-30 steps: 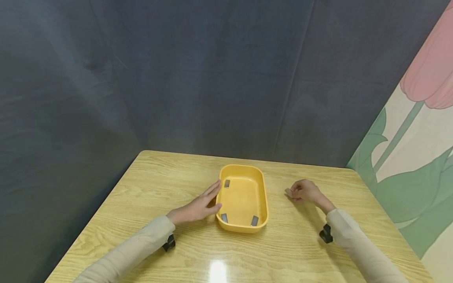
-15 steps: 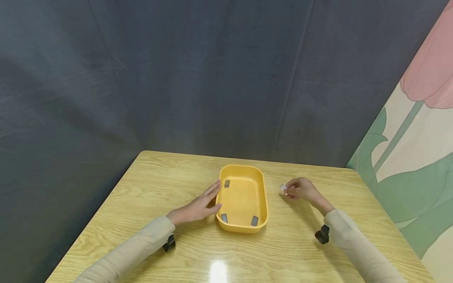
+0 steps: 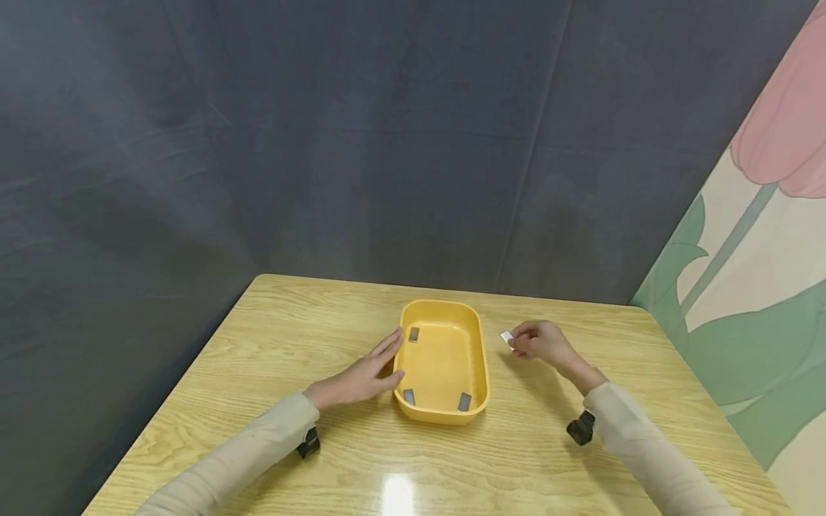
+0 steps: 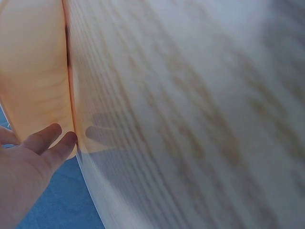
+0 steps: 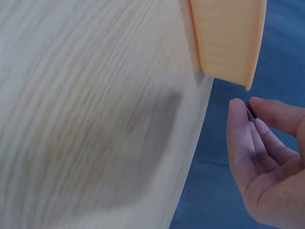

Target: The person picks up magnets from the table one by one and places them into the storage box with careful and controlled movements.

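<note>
Tile [image 3: 506, 337], pinched in right hand [image 3: 540, 342], moved nearer tray [image 3: 442, 365], still outside its 2 o'clock; straight-fingered left hand [image 3: 360, 377] touches 9 o'clock.

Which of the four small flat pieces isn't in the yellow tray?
The pinched piece, held by the right hand outside the yellow tray. The other three lie inside: a far-left piece, a near-left piece and a near-right piece.
</note>
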`<state>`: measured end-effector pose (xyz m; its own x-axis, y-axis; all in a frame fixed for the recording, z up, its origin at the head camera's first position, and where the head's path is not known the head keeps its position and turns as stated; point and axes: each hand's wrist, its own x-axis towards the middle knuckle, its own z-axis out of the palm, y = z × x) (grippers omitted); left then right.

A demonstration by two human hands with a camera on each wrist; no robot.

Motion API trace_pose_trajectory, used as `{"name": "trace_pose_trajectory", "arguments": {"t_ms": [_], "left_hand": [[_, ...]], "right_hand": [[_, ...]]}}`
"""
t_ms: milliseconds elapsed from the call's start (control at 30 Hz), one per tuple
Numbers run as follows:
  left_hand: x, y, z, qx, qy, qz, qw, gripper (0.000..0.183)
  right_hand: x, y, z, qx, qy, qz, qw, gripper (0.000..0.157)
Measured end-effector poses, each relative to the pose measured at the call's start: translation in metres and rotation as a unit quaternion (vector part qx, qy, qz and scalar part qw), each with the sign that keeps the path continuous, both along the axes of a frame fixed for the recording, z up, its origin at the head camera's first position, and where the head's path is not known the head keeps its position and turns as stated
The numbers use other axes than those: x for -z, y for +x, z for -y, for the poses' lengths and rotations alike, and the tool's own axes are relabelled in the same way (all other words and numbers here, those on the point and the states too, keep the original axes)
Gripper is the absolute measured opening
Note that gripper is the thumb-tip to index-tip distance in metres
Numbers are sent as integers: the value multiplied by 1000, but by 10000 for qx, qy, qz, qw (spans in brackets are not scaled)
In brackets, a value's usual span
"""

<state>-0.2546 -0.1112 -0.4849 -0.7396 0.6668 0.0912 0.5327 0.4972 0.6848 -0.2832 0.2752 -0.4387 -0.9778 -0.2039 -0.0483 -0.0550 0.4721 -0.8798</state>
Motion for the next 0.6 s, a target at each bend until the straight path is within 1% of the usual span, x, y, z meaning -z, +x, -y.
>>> {"name": "trace_pose_trajectory", "arguments": {"t_ms": [133, 333, 467, 600], "left_hand": [[1, -1, 0, 8, 22, 7, 10000, 77], [2, -2, 0, 15, 13, -34, 10000, 78], [2, -1, 0, -12, 8, 25, 10000, 78], [3, 0, -1, -33, 6, -1, 10000, 78]], "right_hand": [[-5, 1, 4, -19, -109, -58, 9999, 25], [-13, 5, 12, -166, -308, -61, 9994, 25], [-15, 4, 19, -225, -426, -45, 9988, 26], [-15, 3, 26, -221, -489, -2, 9986, 26]]}}
